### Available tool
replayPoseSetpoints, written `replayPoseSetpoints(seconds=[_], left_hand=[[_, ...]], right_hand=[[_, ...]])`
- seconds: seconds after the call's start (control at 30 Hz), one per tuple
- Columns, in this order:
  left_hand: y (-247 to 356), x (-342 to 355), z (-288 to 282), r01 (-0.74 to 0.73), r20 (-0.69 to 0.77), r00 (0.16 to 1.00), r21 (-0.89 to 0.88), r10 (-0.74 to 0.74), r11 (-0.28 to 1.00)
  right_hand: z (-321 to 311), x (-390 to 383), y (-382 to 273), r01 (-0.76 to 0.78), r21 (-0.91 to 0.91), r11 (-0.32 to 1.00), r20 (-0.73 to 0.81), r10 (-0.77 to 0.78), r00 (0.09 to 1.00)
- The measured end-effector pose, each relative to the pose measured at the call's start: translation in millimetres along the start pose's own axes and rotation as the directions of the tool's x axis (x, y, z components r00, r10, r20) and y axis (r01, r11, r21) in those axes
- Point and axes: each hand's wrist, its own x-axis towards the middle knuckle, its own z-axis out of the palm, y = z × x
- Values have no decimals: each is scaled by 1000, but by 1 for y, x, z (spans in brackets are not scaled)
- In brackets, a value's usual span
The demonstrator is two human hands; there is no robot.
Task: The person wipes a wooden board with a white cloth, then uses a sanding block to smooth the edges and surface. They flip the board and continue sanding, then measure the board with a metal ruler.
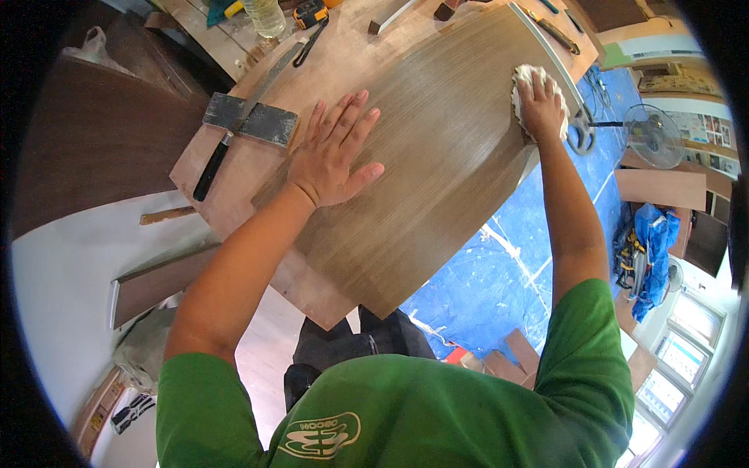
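A brown wood-grain panel point(421, 148) lies on the workbench in front of me, its near corner jutting past the bench edge. My left hand point(335, 152) rests flat on the panel's left side with the fingers spread. Over at the far right edge of the panel, my right hand point(542, 105) presses a crumpled white cloth point(560, 125) against the surface. The fingers lie over the cloth, and its underside is hidden. Left of my left hand, a knife with a black handle point(211, 168) lies across a dark rectangular block point(269, 125).
A tape measure point(310, 13), a clear bottle point(265, 17) and a utility knife point(558, 35) lie on the bench's far part. Scissors point(581, 131) sit by the panel's right edge. Blue sheeting point(484, 273) covers the floor; a fan point(654, 136) stands at the right.
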Motion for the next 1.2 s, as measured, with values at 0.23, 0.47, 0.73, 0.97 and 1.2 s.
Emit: replayPoseSetpoints(seconds=[0.23,0.47,0.73,0.97,1.2], left_hand=[[1,-1,-5,8,-1,1000,-52,-8,999],[-9,-20,-17,43,-118,991,-120,-58,992],[12,-275,-114,252,-195,922,-352,-334,902],[60,-536,-81,966,524,253,-186,-813,181],[76,-562,3,996,812,91,-70,-577,58]], right_hand=[[-38,-269,-104,246,59,967,43,-249,968],[-86,-353,-157,465,271,843,117,-508,853],[-36,-129,-150,-45,-2,999,149,45,988],[-49,-211,-297,416,116,902,48,-423,905],[-96,-333,-343,670,326,666,88,-728,680]])
